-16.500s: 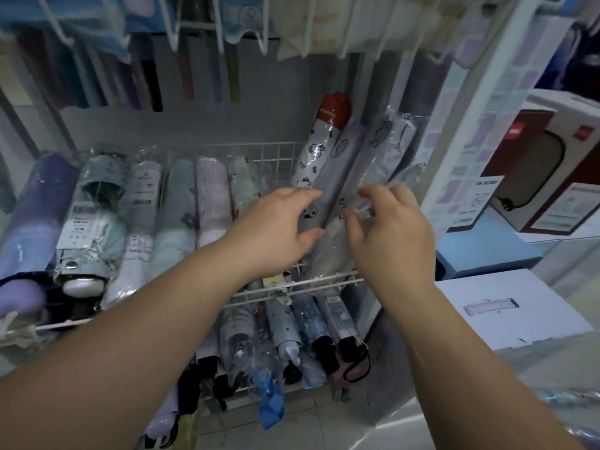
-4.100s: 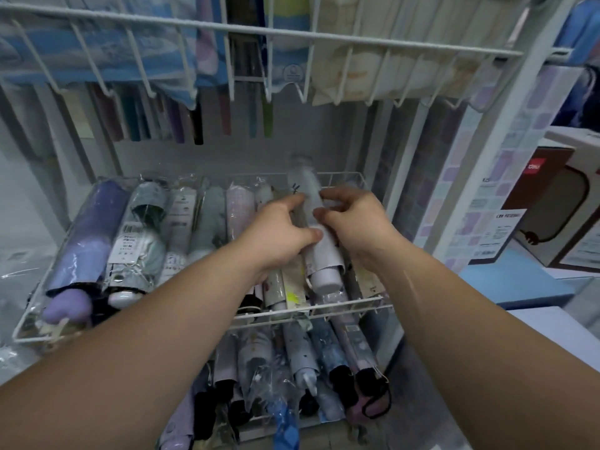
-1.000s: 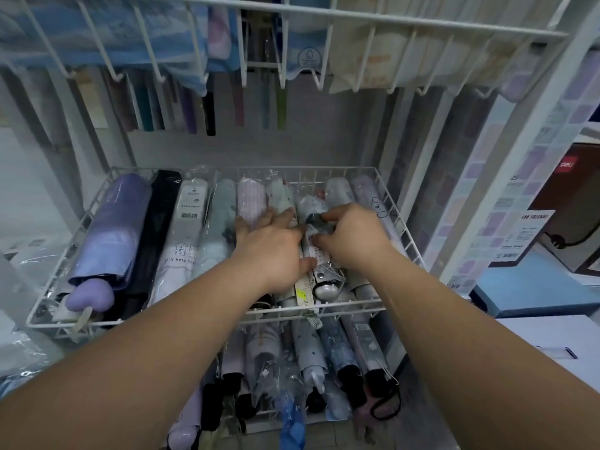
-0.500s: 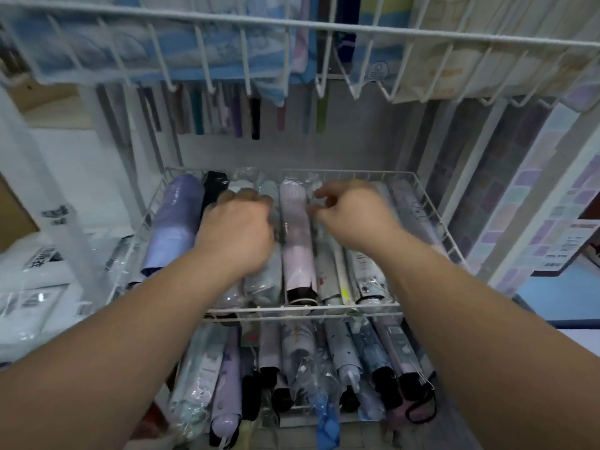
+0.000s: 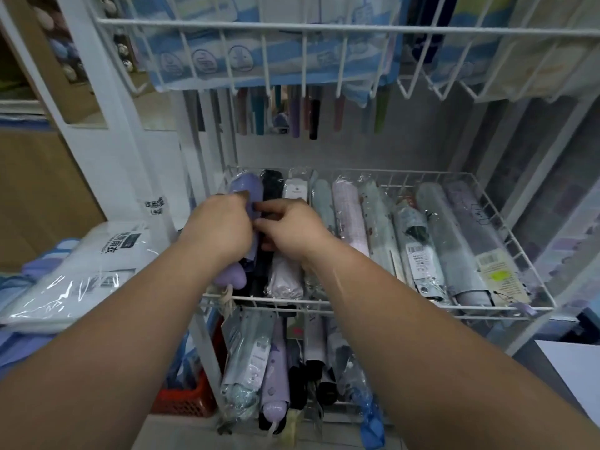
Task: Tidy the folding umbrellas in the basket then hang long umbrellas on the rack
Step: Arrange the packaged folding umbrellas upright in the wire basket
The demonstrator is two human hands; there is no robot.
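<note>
A white wire basket (image 5: 389, 307) holds a row of folding umbrellas lying side by side in plastic sleeves. Both hands work at its left end. My left hand (image 5: 220, 229) curls over the purple umbrella (image 5: 247, 186), whose rounded handle (image 5: 232, 278) pokes out below my wrist. My right hand (image 5: 290, 229) pinches the black umbrella (image 5: 272, 186) beside it, thumb on its left side. A white umbrella (image 5: 285, 275) lies just right of the black one, partly under my right wrist. Long umbrellas' handles (image 5: 293, 115) hang at the back, under the upper wire rack (image 5: 324, 26).
A lower wire basket (image 5: 276, 368) holds more folding umbrellas. Packs in clear plastic (image 5: 81, 271) are stacked on the left, above a red crate (image 5: 188, 401). White shelf posts (image 5: 97, 92) flank the basket, and the upper rack overhangs it.
Both hands have shifted left from the basket's middle to the purple and black umbrellas at its left end. The view has swung left with them.
</note>
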